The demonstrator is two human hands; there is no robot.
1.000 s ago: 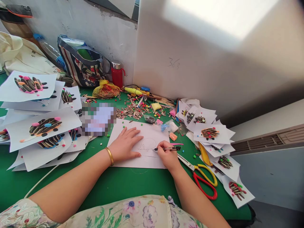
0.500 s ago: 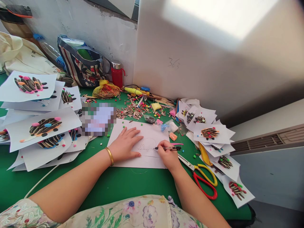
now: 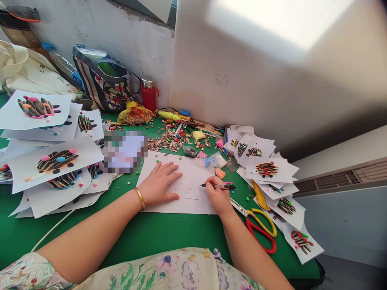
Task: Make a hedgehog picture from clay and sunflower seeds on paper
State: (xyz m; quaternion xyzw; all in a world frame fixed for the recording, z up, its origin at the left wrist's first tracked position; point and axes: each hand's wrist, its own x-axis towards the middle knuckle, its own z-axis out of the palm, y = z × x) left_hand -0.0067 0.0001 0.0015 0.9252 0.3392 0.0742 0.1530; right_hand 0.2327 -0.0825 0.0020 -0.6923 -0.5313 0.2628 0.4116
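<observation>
My left hand [image 3: 160,183] lies flat with fingers spread on a sheet of white paper [image 3: 178,206]. Between my hands the sheet bears a thin outline drawing [image 3: 187,183] of a small hedgehog-like animal with a pointed snout and short legs. In my right hand [image 3: 218,197] is a black pen [image 3: 222,186], pinched between thumb and fingers. Its tip points left, at the right end of the drawing; whether it touches the paper I cannot tell. Scissors [image 3: 260,229] with red and yellow handles lie just right of my right wrist.
Stacks of paper with seed-and-clay figures stand at left [image 3: 57,161] and right [image 3: 267,168]. Sunflower seeds [image 3: 169,139] and clay bits are strewn behind the sheet. A red flask [image 3: 148,96] and striped bag [image 3: 105,82] stand by the wall. An orange clay lump [image 3: 220,173] lies near my right hand.
My right hand has shifted slightly right and up with the pen, uncovering the right side of the animal outline, whose line now shows there. My left hand stays in place.
</observation>
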